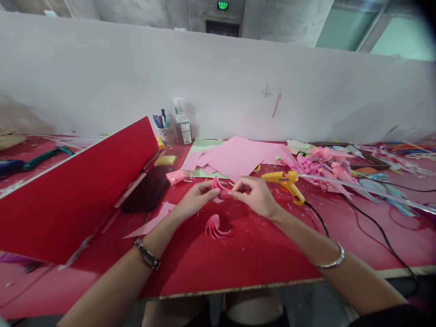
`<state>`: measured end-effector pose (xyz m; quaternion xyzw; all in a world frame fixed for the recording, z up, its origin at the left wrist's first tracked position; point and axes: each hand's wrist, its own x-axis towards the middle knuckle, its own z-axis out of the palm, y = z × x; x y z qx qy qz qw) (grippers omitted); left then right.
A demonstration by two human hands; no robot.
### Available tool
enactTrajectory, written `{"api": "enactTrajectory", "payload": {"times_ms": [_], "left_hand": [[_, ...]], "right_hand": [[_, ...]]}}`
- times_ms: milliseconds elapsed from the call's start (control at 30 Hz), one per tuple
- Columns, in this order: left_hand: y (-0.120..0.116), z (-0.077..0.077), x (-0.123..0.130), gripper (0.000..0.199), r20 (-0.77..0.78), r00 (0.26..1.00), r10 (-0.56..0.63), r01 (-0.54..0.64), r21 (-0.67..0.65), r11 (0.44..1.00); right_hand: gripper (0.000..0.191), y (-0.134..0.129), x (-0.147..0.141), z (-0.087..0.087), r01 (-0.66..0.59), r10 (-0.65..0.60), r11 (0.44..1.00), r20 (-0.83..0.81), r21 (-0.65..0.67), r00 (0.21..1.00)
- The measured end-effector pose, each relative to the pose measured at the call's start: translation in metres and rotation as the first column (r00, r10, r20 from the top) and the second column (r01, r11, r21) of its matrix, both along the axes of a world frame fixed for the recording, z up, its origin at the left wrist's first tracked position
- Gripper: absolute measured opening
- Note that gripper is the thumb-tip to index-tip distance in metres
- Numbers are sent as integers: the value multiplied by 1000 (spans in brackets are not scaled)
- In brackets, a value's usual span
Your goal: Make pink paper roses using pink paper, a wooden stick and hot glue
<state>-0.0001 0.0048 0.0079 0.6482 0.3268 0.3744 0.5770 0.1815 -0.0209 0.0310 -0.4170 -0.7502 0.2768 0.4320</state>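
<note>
Between my two hands, above the red tabletop, is a curled pink paper piece (218, 183) with cut strips. My left hand (199, 197) pinches it at its left side between thumb and fingers. From the right, my right hand (254, 193) has its thumb and fingertips closed on the tip of a strip. Just below, a second curled pink paper piece (215, 227) with fanned strips lies on the table. A yellow hot glue gun (288, 184) rests right of my right hand, its small orange light showing.
Pink paper sheets (238, 156) lie behind my hands. A red board (88, 181) leans at the left, beside a dark phone-like slab (145, 190). A pen cup (166, 134) and pump bottle (183, 125) stand at the back. Pink craft pieces (323, 165) and a black cord (381, 231) are at right.
</note>
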Motion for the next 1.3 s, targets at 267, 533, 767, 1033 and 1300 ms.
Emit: {"api": "enactTrajectory", "payload": {"times_ms": [267, 533, 767, 1033, 1300], "left_hand": [[-1, -5, -2, 17, 137, 991, -8, 24, -119, 993], [2, -4, -2, 25, 177, 984, 17, 14, -170, 985], [1, -2, 0, 29, 130, 990, 48, -29, -144, 989], [-1, 0, -1, 31, 64, 998, -6, 12, -107, 994], [-2, 0, 0, 38, 101, 992, 74, -59, -143, 988]], "right_hand": [[21, 7, 8, 0, -138, 126, 983, -104, -122, 987], [11, 10, 13, -3, -116, 108, 989, -82, -96, 991], [8, 6, 10, -4, -113, 113, 992, -15, -53, 994], [8, 5, 9, 0, -145, 147, 988, 32, -51, 989], [6, 7, 13, -2, -154, 155, 985, 7, -76, 988]]}}
